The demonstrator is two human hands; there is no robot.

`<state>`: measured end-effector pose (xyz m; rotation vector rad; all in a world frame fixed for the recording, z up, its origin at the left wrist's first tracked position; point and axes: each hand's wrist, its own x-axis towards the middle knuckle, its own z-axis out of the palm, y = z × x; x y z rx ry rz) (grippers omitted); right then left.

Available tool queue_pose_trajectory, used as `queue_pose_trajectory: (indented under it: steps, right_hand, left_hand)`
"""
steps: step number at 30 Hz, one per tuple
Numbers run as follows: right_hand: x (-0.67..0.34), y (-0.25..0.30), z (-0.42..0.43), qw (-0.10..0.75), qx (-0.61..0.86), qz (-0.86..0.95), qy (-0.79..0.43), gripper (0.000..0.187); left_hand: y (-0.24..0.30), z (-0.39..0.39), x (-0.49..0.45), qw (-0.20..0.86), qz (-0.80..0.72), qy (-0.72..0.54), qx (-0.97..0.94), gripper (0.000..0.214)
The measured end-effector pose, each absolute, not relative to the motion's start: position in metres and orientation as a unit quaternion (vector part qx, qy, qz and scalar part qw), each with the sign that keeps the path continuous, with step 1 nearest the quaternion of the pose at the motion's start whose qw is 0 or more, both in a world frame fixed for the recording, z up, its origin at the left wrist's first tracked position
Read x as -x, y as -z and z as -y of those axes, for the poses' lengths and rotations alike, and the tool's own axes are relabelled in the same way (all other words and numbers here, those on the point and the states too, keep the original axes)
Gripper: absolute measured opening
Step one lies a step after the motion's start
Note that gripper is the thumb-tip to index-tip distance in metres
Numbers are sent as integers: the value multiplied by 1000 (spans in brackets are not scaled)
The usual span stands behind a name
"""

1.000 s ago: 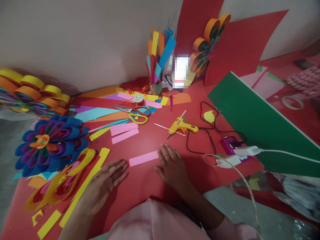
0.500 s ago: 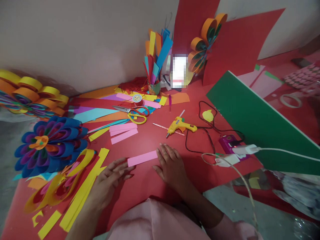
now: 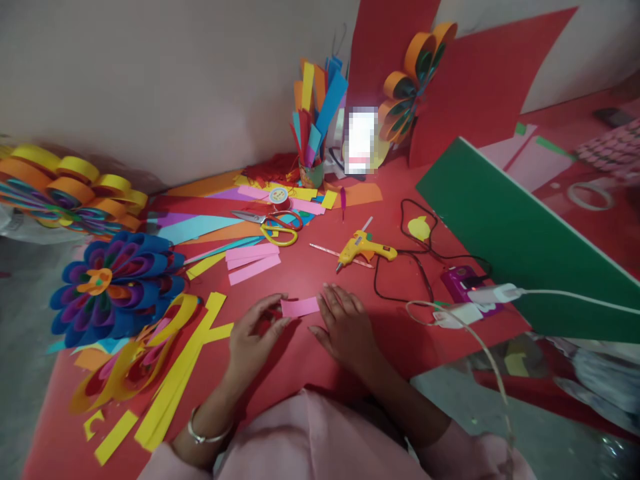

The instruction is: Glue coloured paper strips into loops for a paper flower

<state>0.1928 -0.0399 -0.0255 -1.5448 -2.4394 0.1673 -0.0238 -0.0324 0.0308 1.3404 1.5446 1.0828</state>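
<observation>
A pink paper strip (image 3: 301, 307) lies between my two hands on the red tabletop. My left hand (image 3: 255, 340) has its thumb and fingers curled about the strip's left end, which looks bent up a little. The fingers of my right hand (image 3: 346, 327) lie flat over the right end, thumb spread to the side. Just beyond are more pink paper strips (image 3: 254, 260). A yellow glue gun (image 3: 365, 250) lies past my right hand, beside a thin pencil-like stick (image 3: 325, 251). Scissors (image 3: 273, 223) with red and yellow handles rest near a thread spool (image 3: 279, 197).
Yellow strips (image 3: 170, 387), a looped yellow paper piece (image 3: 135, 367) and a blue-purple paper flower (image 3: 117, 287) are at left. A cup (image 3: 311, 175) of coloured strips stands at the back. At right are a green board (image 3: 525, 247), a purple power box (image 3: 463, 283) and loose cables.
My left hand has moved right and closed on the strip's left end, where before it lay spread beside it. Less of the strip shows. My right hand stays on the right end.
</observation>
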Motion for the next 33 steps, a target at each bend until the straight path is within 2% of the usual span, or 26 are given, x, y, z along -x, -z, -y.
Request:
queue_pose_trajectory:
  steps: [4,10,24,30,33]
  right_hand:
    - [-193,28,40,133,528,837,-46,63]
    - [-193,31,40,144,525,838,-39,61]
    - [-194,32,41,167,523,835,-45,59]
    - [-210,23,34,255,548,791,-99,56]
    - [-229,11,12,290,611,736,-37,59]
  left_hand:
    - [-22,26,17,351,-581,-445,-584,33]
    - [-10,17,8,338,-518,-441,-651,24]
    - [7,11,5,387,-485,-457,-638,21]
    - [13,11,6,376,-465,-462,-655,19]
    - [19,10,7,360,-443,-471,-672,22]
